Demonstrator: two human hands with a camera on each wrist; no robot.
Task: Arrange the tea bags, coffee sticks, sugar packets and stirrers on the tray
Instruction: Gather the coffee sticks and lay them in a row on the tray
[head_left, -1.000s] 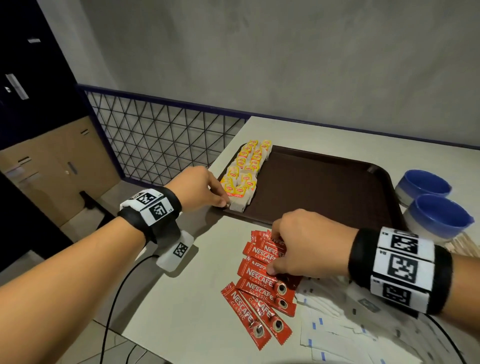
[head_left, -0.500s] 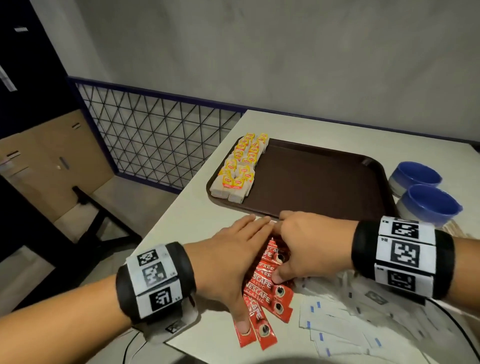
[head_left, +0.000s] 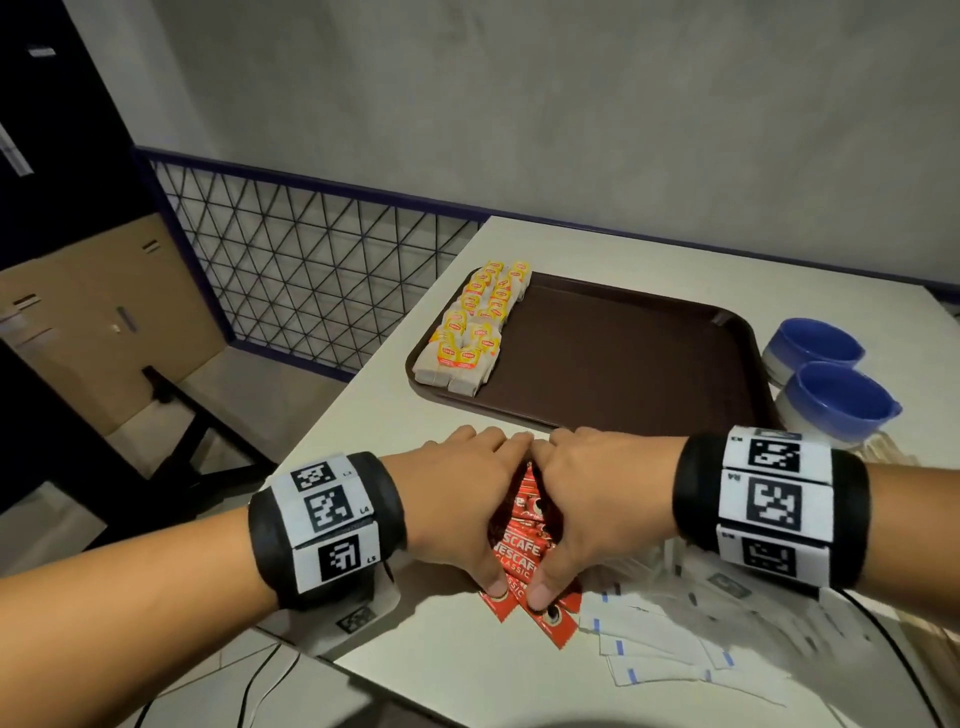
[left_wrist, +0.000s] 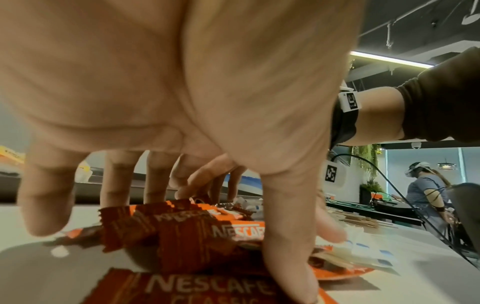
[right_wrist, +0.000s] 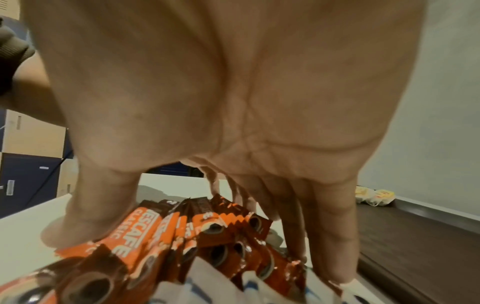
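The Nescafé coffee sticks (head_left: 519, 561) are cupped between the left hand (head_left: 457, 504) and right hand (head_left: 597, 504), long axes toward 1 o'clock; the tray (head_left: 623, 364) lies at 12 o'clock, equally near to both.

Both hands blanket the coffee sticks (head_left: 519, 561), so only a red sliver shows between them and how many lie beneath is anyone's guess. The left hand (head_left: 457, 509) and right hand (head_left: 597, 504) hide their own fingertips from the head view. Sugar packets (head_left: 675, 649) at 5 o'clock smear into blur. Stirrers (head_left: 883, 452) at 3 o'clock peek out behind the right wristband, mostly hidden.
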